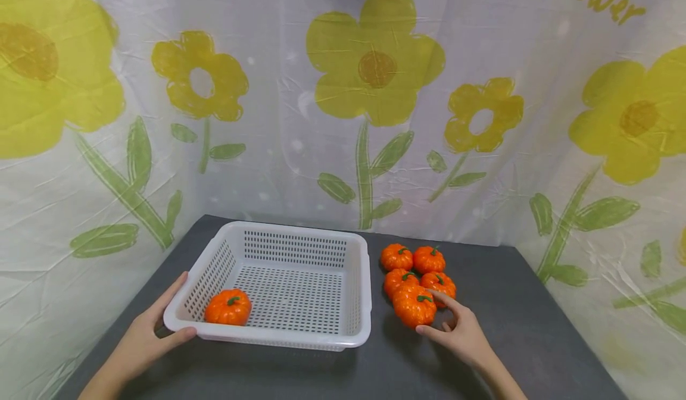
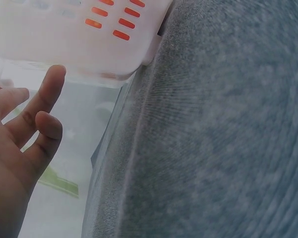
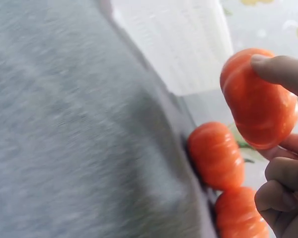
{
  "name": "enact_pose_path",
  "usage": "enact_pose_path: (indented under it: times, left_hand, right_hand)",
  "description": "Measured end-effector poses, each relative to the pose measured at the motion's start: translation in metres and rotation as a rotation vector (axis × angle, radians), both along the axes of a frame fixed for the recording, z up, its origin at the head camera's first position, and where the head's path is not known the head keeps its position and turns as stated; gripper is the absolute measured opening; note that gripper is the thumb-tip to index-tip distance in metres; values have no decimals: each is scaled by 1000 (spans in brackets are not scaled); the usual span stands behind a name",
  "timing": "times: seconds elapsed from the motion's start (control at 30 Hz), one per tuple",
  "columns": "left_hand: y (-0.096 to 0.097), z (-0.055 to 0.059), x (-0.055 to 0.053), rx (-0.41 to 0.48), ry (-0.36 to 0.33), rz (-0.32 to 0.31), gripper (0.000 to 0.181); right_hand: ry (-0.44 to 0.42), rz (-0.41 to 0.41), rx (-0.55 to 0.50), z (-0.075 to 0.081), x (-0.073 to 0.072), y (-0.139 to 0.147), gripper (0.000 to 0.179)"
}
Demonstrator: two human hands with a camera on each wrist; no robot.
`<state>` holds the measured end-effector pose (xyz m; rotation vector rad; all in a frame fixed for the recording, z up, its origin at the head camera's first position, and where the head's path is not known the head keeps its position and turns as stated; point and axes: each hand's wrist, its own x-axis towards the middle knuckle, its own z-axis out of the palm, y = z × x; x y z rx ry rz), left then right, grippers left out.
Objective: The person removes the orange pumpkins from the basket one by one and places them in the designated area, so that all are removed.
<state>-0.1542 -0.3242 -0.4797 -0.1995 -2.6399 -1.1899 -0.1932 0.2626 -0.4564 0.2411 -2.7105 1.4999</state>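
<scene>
My right hand (image 1: 462, 332) pinches a small orange pumpkin (image 1: 414, 307) with a green stem between thumb and fingers. In the right wrist view, this pumpkin (image 3: 258, 99) hangs above the tabletop, apart from the pumpkins behind. At the front left corner of a white perforated plastic basket (image 1: 356, 293), my left hand (image 1: 140, 336) is spread, its thumb and a finger at the rim. The left wrist view shows its loosely bent fingers (image 2: 49, 89) beside the basket wall (image 2: 64, 44). Another pumpkin (image 1: 228, 308) sits inside the basket, at its front left.
Several more pumpkins (image 1: 396, 258) are grouped on the dark grey table (image 1: 514, 305), to the right of the basket. A white curtain (image 1: 278, 150) printed with yellow flowers hangs behind the table and along both sides.
</scene>
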Motion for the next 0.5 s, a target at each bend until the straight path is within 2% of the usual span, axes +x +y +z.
enact_pose_path:
  times: [0.13, 0.3, 0.5]
  left_hand:
    - [-1, -2, 0, 7, 3, -10, 102]
    - [-3, -4, 0, 22, 36, -27, 102]
    - [-3, -6, -1, 22, 38, -26, 101]
  right_hand:
    - [-10, 29, 17, -11, 2, 0, 73]
    - [-77, 61, 51, -21, 0, 2, 76]
    - [-93, 53, 100, -34, -3, 6, 78]
